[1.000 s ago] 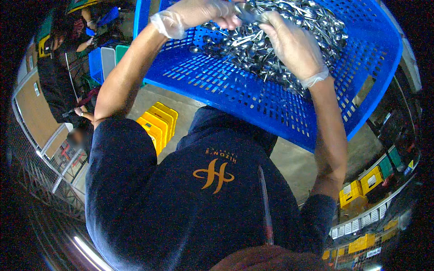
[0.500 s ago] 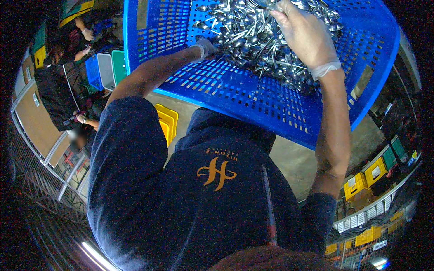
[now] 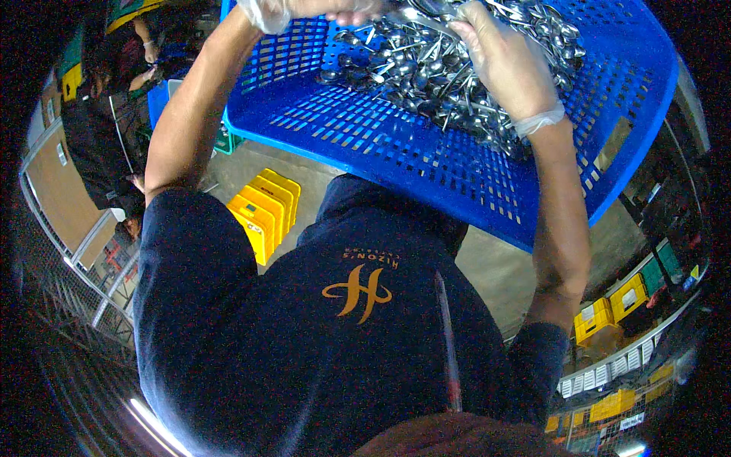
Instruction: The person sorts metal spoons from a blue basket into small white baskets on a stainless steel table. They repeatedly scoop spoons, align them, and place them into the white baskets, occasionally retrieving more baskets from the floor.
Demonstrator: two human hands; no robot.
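A large blue perforated plastic basket (image 3: 426, 186) stands in front of me, with a heap of metal spoons (image 3: 426, 72) in its far part. My right hand (image 3: 514, 72), in a clear thin glove, is closed on a bunch of spoons (image 3: 428, 11) above the heap. My left hand (image 3: 324, 7), gloved too, is raised over the basket's far left side, at the top edge of the picture. Its fingers curl close to the left ends of the bunch; what they hold is hidden.
Stacked yellow crates (image 3: 266, 209) stand on the floor left of my legs. More yellow crates (image 3: 609, 312) are at the right. On the far left, a person in dark clothes (image 3: 95, 145) works with gloved hands. A wire mesh fence (image 3: 68, 282) runs along the left.
My left hand has risen out of the spoon heap and moved up to the far edge, close to the spoons in my right hand. The right hand keeps its grip nearly in place.
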